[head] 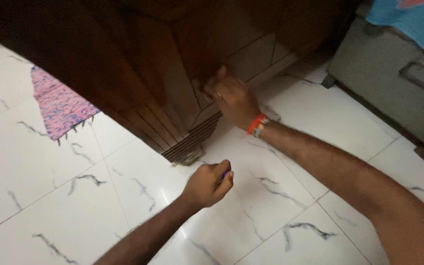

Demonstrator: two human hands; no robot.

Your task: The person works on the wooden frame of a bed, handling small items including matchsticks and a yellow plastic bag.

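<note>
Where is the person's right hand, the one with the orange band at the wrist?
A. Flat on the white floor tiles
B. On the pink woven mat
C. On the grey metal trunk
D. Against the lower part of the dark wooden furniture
D: the right hand with the orange band is pressed against the dark wooden furniture near its base, away from the mat and the trunk.

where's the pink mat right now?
Head view, left side: the pink mat lies on the white tiled floor, partly tucked under the dark wooden cabinet.
</note>
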